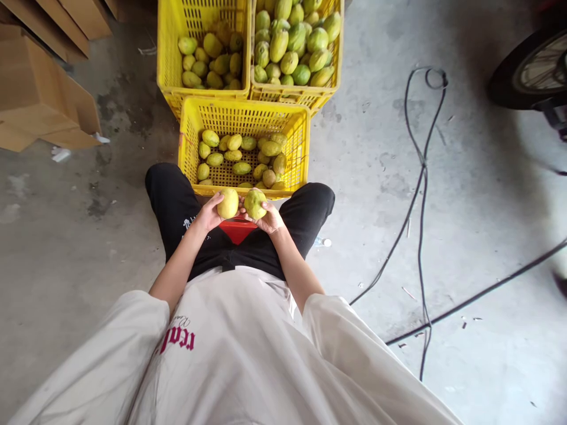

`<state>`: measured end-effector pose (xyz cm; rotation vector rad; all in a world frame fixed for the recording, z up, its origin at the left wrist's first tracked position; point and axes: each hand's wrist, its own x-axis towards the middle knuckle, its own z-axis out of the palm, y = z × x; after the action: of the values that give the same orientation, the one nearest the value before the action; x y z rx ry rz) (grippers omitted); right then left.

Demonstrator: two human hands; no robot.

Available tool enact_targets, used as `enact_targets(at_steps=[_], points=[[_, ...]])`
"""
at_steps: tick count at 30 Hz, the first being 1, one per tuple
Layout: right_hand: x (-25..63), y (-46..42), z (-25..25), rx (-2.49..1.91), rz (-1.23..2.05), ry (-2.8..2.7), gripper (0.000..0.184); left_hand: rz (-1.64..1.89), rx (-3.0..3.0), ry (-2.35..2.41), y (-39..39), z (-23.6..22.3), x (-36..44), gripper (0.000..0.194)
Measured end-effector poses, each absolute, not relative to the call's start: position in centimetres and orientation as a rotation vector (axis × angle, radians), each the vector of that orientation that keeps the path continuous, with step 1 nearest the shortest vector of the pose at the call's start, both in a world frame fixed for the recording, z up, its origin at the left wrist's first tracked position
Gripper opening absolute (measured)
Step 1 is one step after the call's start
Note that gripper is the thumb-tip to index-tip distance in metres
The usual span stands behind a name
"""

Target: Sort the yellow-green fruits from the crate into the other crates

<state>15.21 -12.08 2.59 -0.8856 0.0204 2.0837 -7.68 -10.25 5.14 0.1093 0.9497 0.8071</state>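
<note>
My left hand [209, 215] is closed around a pale yellow, rounded fruit [227, 203], its thumb along the side. In my right hand [271, 219] sits a greener yellow fruit [256, 204] with darker marks, held by the thumb and fingers. The two fruits are side by side, slightly apart, over my lap. Just beyond them stands a yellow slatted crate [303, 147] between my knees, with several oval yellow-green fruits [241, 169] spread on its bottom. I cannot tell the exact kind of fruit.
Behind the near crate are two fuller yellow crates, a left one [168, 53] and a right one [337, 65]. Cardboard boxes [39, 82] lie at the left. Black cables [424, 171] cross the floor to the right, near a wheel [514, 77]. Part of a red seat [238, 231] shows beneath me.
</note>
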Motion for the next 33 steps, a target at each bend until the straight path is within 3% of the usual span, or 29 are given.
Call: enact_targets(at_steps=[8, 11, 16, 21, 25, 29, 33], points=[[15.2, -11.3, 4.8, -0.834, 2.119, 0.087, 0.063, 0.816, 0.207, 0.957, -10.6, 4.5, -7.8, 0.064], [15.2, -11.3, 4.9, -0.842, 2.102, 0.061, 0.067, 0.83, 0.191, 0.957, -10.5, 4.2, -7.7, 0.058], [15.7, -11.4, 3.1, -0.851, 2.149, 0.055, 0.047, 0.825, 0.139, 1.006, -10.8, 2.4, -7.6, 0.031], [15.7, -11.6, 1.8, -0.848, 2.131, 0.046, 0.043, 0.797, 0.053, 1.009, -10.8, 1.5, -7.0, 0.049], [15.2, -11.8, 1.9, -0.914, 2.11, 0.02, 0.04, 0.783, -0.048, 1.01, -10.0, 3.2, -6.8, 0.047], [15.2, -11.6, 2.4, -0.941, 2.079, 0.075, 0.038, 0.824, -0.065, 1.091, -9.5, 5.2, -7.0, 0.032], [15.6, -11.5, 2.6, -0.904, 2.047, 0.083, 0.042, 0.881, -0.029, 1.083, -9.3, 6.0, -7.2, 0.043]])
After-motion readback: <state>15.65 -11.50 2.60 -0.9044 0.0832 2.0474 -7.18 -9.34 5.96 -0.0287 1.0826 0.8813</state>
